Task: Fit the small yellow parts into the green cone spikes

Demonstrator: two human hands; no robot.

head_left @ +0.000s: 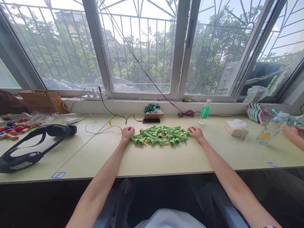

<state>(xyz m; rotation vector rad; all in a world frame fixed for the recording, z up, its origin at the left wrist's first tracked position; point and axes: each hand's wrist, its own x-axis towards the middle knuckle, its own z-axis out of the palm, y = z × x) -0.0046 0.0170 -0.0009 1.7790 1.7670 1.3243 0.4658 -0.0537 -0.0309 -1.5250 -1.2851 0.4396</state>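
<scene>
A pile of green plastic cone-shaped pieces [163, 134], hollow at their wide ends, lies on the pale table in front of me. Small yellow pieces [165, 143] show between and under them. My left hand [127, 133] rests at the pile's left end, fingers curled into a loose fist. At the right end sits my right hand [196, 133], its fingers closed and pointing toward the cones. Neither hand shows anything held. Whether the fingertips touch the outermost cones is hard to tell.
Behind the pile lie a black phone [151, 120] and a small box [154, 111] of green material. Around stand a bottle [205, 112], tissue pack [236, 128], black headset [40, 144] and cables [187, 113]. Another person's hand [293, 133] is at far right.
</scene>
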